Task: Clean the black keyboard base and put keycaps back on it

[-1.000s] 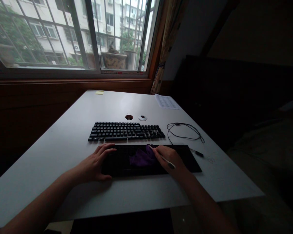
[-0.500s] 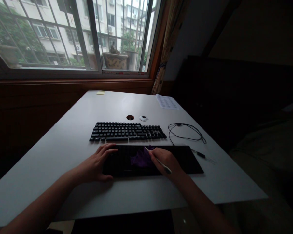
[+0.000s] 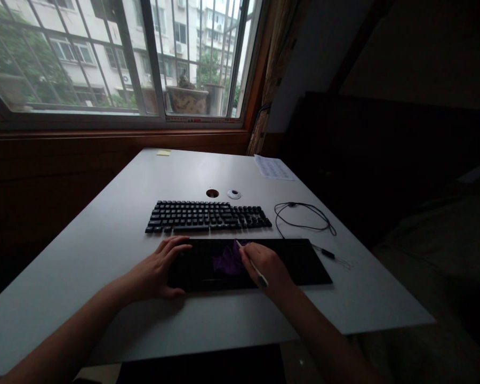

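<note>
A black keyboard base (image 3: 304,264) lies flat on the white table, its details lost in the dark. My left hand (image 3: 160,269) grips its left end, fingers over the top and far edge, thumb at the near edge. Between the fingertips of my right hand (image 3: 266,264) is a slim pale stick (image 3: 257,273) with a darker rear end, held like a pen. Its front tip touches a crumpled purple cloth (image 3: 227,260) on the middle of the base. Part of the cloth is hidden behind the right hand.
Black keycaps (image 3: 192,216) stand in keyboard order behind the base. To the right lie a coiled cable (image 3: 306,204) and a wire keycap puller (image 3: 326,253). Farther back are a cable hole (image 3: 212,193), its round cover (image 3: 234,194), printed paper (image 3: 274,168) and a yellow note (image 3: 164,152).
My right hand has shifted slightly left, and the stick's rear end has swung left with it. The left hand and the base stay where they were.
</note>
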{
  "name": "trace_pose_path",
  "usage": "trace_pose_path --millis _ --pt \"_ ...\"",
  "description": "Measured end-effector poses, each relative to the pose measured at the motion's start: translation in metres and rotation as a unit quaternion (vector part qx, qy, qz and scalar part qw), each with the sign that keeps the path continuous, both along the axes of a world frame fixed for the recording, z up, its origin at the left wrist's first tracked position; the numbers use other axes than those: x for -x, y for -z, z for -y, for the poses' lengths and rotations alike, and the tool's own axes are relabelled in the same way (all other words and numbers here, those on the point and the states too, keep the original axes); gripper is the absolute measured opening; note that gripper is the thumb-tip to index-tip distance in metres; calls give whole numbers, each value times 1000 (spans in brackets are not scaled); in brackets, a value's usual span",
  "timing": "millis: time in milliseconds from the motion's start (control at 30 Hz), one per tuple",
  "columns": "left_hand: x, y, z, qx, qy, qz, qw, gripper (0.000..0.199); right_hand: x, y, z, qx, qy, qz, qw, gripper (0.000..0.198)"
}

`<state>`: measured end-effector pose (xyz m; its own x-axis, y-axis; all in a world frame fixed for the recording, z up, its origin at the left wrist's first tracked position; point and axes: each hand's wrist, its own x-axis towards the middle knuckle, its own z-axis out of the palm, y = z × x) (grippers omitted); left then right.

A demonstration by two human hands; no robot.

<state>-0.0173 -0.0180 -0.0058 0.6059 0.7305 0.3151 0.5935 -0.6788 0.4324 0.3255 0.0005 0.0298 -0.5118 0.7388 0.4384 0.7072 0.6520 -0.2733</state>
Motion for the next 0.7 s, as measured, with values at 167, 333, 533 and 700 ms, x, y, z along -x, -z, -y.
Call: trace_pose_path --millis 167,333,533,700 --pt "-1 -2 1 1 -4 1 1000 103 1 -6 3 40 -7 -22 999 33" --pt "-1 -1 1 -1 0 6 1000 102 -2 -9 2 51 -6 -49 997 33" --pt "0 1 0 4 -1 2 1000 104 -4 -6 0 27 -59 -30 997 33" --pt "0 2 0 0 1 4 1000 102 2 -2 -3 28 -62 -35 997 31"
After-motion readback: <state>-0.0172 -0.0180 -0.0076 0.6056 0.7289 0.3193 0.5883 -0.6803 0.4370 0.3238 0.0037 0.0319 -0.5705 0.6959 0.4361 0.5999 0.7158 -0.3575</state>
